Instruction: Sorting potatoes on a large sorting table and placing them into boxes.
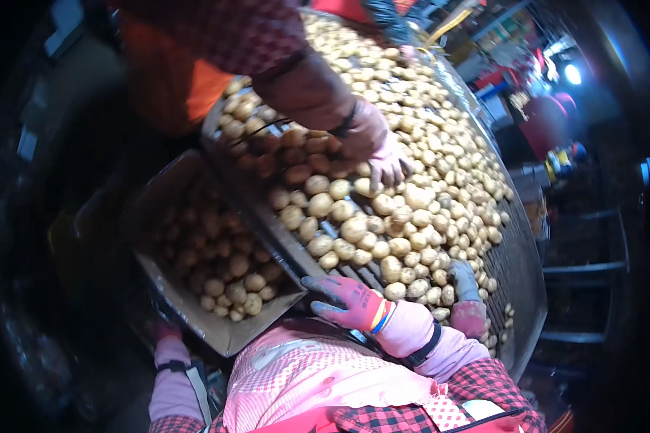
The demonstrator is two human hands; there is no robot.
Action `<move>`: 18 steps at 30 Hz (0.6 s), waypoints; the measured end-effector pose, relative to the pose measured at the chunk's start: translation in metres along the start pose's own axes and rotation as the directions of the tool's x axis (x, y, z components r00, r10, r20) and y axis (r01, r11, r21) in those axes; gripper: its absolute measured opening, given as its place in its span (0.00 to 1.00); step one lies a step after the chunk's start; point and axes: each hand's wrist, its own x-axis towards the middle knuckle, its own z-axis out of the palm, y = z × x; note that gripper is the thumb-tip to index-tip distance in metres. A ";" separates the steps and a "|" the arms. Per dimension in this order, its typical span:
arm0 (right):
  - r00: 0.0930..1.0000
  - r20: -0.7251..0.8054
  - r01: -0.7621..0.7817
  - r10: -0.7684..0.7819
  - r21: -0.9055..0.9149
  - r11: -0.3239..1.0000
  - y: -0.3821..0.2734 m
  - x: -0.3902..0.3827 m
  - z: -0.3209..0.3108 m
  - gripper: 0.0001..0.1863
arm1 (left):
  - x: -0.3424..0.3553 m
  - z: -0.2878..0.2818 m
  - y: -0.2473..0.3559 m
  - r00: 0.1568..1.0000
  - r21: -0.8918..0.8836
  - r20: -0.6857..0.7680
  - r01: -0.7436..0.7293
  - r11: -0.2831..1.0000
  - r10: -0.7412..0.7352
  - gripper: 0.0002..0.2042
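Potatoes [417, 196] lie across the surface [523, 289]; to its left, just beside its edge, a bin [224, 335] has more potatoes inside.

Potatoes [417, 196] spread over a slatted table [521, 296], gloved right grip [350, 302] beside a bin [227, 333], co-worker's arm [314, 92] reaching across

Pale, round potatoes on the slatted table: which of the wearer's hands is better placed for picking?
Likely the right hand, gloved pink-grey, beside the potatoes; the left hand is outside the brown box.
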 end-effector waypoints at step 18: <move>0.353 -0.909 -0.662 0.223 -0.075 0.746 0.169 0.029 -0.071 0.48 | -0.250 -0.359 0.356 0.014 0.106 -0.668 -0.988 0.113 0.744 0.24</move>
